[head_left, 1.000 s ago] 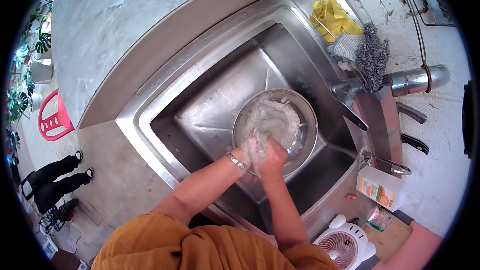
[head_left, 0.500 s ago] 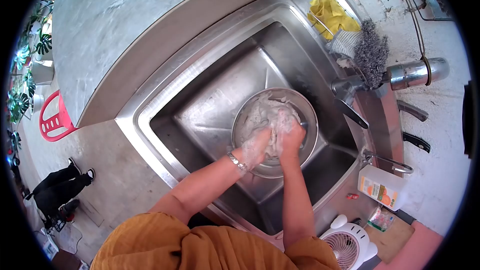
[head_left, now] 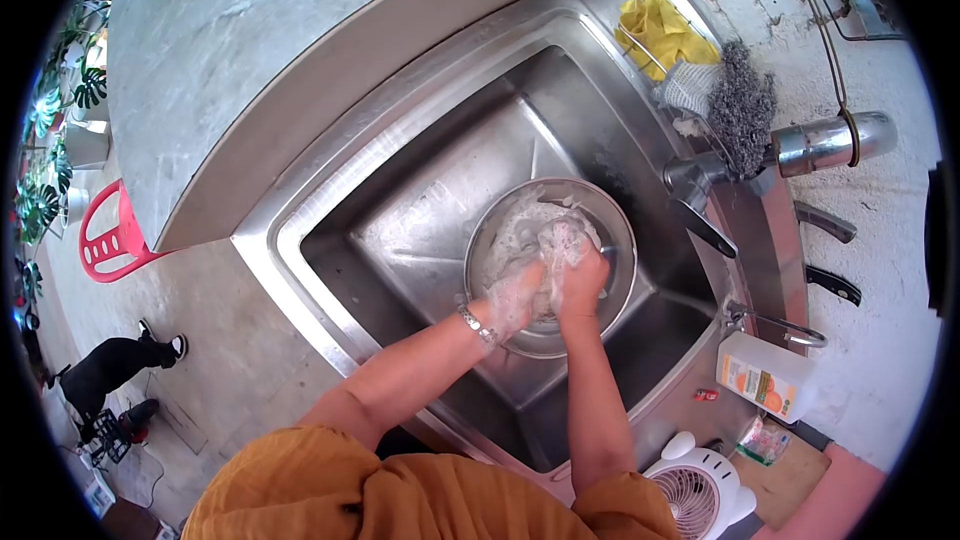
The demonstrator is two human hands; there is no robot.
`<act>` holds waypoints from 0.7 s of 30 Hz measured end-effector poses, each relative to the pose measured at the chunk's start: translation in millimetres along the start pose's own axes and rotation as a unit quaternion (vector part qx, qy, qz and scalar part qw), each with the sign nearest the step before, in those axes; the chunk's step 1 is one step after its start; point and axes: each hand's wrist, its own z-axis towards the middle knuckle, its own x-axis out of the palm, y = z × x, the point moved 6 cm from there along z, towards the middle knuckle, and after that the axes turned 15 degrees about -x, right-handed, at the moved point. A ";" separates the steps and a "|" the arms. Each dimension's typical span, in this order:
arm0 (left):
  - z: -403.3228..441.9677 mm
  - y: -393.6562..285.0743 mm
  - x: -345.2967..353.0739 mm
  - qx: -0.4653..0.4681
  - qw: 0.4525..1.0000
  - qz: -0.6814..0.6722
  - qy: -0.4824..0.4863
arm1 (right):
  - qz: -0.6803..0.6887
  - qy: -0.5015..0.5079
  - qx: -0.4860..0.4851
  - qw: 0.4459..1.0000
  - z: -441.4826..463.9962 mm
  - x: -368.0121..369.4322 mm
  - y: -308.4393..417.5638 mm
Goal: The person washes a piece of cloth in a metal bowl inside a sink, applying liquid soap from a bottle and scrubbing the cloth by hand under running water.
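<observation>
A round metal bowl (head_left: 612,228) stands in the steel sink (head_left: 430,200), with whitish suds (head_left: 520,230) inside it. Both my hands are down in the bowl, close together and coated with foam. My left hand (head_left: 518,292), with a metal bracelet (head_left: 476,324) on its wrist, is closed, its fingers mostly under the foam. Beside it, my right hand (head_left: 580,265) is curled into a closed grip. A pale, soapy mass lies between them; the foam hides what it is.
At the right stand a faucet (head_left: 700,175), a mesh scrubber (head_left: 742,105), a yellow cloth (head_left: 655,20), two knives (head_left: 832,283) and a white jug (head_left: 765,375). A white fan (head_left: 695,490) is near my right elbow. A counter (head_left: 270,40) borders the sink; a person's legs (head_left: 110,370) show far left.
My hands have shifted slightly against each other within the bowl, and the suds have changed shape. The bowl is in about the same place. The person at far left has moved their legs.
</observation>
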 end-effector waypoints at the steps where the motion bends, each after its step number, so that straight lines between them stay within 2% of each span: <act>1: 1.0 0.5 0.6 -0.004 1.000 -0.007 0.012 | -0.046 0.004 -0.023 0.999 -2.7 -1.9 11.0; 2: 1.1 -0.8 -0.1 0.007 1.000 -0.010 0.027 | -0.047 0.008 -0.024 0.999 -13.1 -2.5 27.2; 4: 2.1 -3.8 -3.6 0.044 0.996 -0.003 0.073 | -0.035 0.015 -0.145 0.989 -32.5 -4.9 82.3; 6: 3.5 -5.4 -5.0 0.064 0.995 0.011 0.076 | -0.049 0.019 -0.165 0.985 -40.6 -1.2 68.8; 7: 2.2 -7.0 -4.8 0.066 0.997 0.017 0.043 | -0.060 0.026 -0.186 0.980 -42.9 1.8 60.6; 9: -0.2 -5.9 -2.2 0.052 0.998 0.029 -0.038 | -0.030 0.003 -0.057 0.998 -15.8 -2.8 10.3; 11: -1.8 -1.5 6.9 0.008 0.999 0.034 -0.028 | -0.036 0.000 0.027 0.999 -7.9 -10.9 -64.6; 12: -4.1 2.1 13.4 -0.036 0.999 0.036 -0.019 | -0.037 -0.002 0.027 0.999 -5.8 -16.8 -62.5; 14: -6.4 0.5 15.6 -0.044 0.998 0.018 -0.038 | 0.102 -0.020 0.123 0.987 -5.1 -34.4 -52.2; 15: -2.6 -1.1 14.9 -0.048 0.999 -0.012 -0.016 | 0.097 -0.017 0.125 0.987 -4.7 -45.6 -41.8; 16: -1.5 -5.5 17.1 -0.051 0.998 -0.038 0.008 | 0.255 -0.068 0.174 0.949 -5.5 -52.8 -35.4; 17: -3.0 -8.9 17.9 -0.051 0.998 -0.037 0.011 | 0.407 -0.117 0.216 0.880 -6.9 -55.7 -30.0; 19: -10.9 -15.4 15.6 -0.063 0.997 -0.020 -0.044 | 0.433 -0.099 0.210 0.871 -6.0 -68.4 -21.7; 20: -8.5 -15.1 12.6 -0.063 0.997 -0.018 -0.042 | 0.458 -0.080 0.207 0.861 -5.9 -70.6 -19.9; 21: -7.7 -17.0 8.9 -0.043 0.997 0.008 -0.063 | 0.475 -0.097 0.223 0.846 -8.1 -70.8 -24.6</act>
